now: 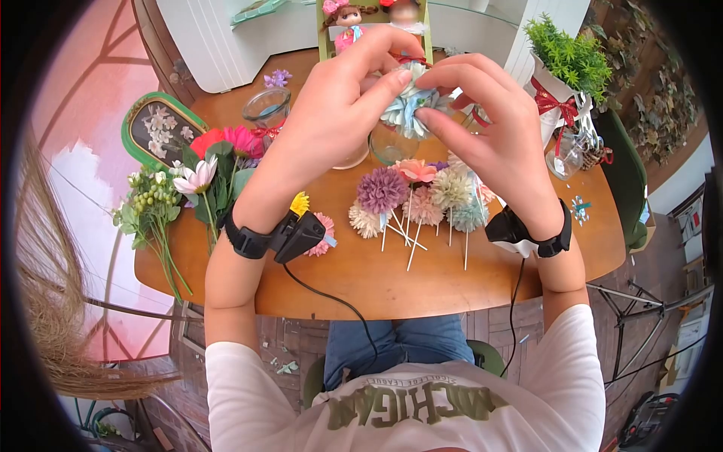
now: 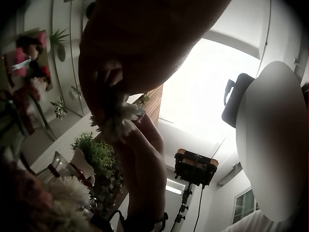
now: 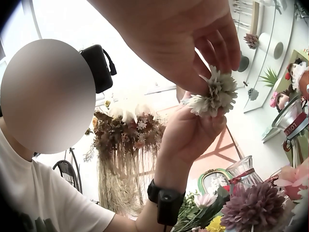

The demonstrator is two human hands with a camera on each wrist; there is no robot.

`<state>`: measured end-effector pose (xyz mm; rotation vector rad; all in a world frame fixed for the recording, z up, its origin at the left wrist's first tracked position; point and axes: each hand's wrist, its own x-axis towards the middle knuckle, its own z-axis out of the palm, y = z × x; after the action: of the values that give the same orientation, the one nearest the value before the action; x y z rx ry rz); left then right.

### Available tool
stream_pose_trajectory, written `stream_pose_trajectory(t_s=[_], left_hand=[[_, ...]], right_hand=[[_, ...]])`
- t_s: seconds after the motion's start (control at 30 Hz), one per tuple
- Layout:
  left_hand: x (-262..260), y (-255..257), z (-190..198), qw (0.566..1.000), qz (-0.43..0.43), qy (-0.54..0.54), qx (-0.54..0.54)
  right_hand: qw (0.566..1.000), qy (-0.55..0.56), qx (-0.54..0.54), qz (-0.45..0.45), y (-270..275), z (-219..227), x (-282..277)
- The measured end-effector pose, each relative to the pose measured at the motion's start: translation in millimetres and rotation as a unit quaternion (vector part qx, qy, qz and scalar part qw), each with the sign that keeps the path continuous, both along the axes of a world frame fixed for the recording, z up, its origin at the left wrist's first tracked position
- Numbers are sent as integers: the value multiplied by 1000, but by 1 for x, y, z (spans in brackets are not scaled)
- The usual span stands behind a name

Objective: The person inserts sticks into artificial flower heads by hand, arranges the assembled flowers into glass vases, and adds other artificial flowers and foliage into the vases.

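Note:
Raised over the far half of the table, both hands meet at a pale blue and white artificial flower [image 1: 410, 108]. My left hand [image 1: 331, 102] holds it from the left, thumb along its top. From the other side my right hand [image 1: 489, 113] pinches the petals between thumb and fingers. In the right wrist view the flower [image 3: 215, 94] has ruffled petals, and the left hand [image 3: 188, 133] grips it from below. The left wrist view is dark, with the flower [image 2: 118, 123] between both hands. Below the hands stands a glass jar [image 1: 392, 147], partly covered by them.
Pompom flowers on white sticks, including a purple one [image 1: 381, 190], lie on the wooden table [image 1: 301, 290]. Leafy stems with a pink-white flower [image 1: 196, 177] lie left, near a green oval frame [image 1: 151, 124]. A potted green plant [image 1: 568, 60] stands back right; a glass vase [image 1: 267, 105] back left.

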<state>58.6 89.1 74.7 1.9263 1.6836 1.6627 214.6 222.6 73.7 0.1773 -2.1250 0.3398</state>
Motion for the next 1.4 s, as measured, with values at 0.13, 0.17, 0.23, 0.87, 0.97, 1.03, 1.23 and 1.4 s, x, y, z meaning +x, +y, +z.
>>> stream_pose_trajectory(t_s=[0.13, 0.17, 0.23, 0.87, 0.97, 1.03, 1.23, 1.4], left_hand=[[-4, 3, 0, 994, -19, 86, 58], [-1, 2, 0, 997, -42, 43, 57], [2, -2, 3, 996, -65, 1, 56], [-4, -5, 5, 999, -7, 44, 24], [-8, -17, 14, 997, -7, 76, -34], [-10, -18, 15, 995, -3, 85, -47], [-13, -21, 16, 997, -24, 58, -38], [-11, -24, 21, 995, -11, 89, -39]], right_hand=[[1000, 22, -9, 3, 4, -1, -2], [1000, 23, -8, 3, 4, -1, -1], [1000, 28, -2, 9, 4, 1, 0], [996, -33, -47, -66, 18, 28, 33], [981, -130, -87, -110, 33, 30, 59], [962, -225, -66, -142, 39, 20, 74], [837, -432, 14, -335, 68, -69, 116], [795, -475, -52, -373, 82, -95, 137]])
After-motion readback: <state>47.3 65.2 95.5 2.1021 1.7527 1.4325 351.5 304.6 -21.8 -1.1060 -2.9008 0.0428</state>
